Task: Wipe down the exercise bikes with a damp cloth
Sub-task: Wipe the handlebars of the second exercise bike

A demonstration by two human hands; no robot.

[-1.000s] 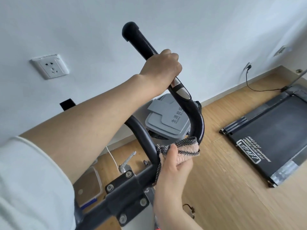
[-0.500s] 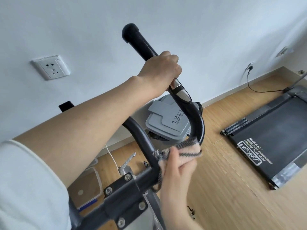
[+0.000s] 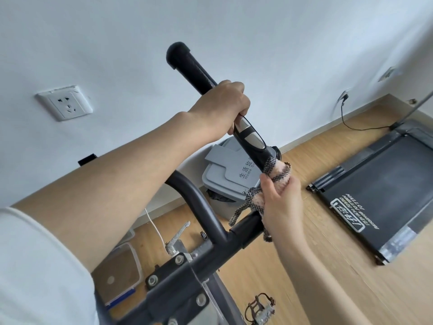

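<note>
Cloth (image 3: 277, 173) has slid up the handlebar (image 3: 254, 148) bend in right hand's (image 3: 282, 202) wrap; left hand (image 3: 222, 106) clamps grip — keep wrap snug, twist while climbing.

One view only, head-worn wide-angle, facing forward and down from just behind the bike handlebar (image 3: 187, 66), which sits close and fills the centre. Frame is rolled: the wall (image 3: 257, 31) takes the top and left, the wood floor (image 3: 293, 266) the lower right, their join climbing rightward.
</note>
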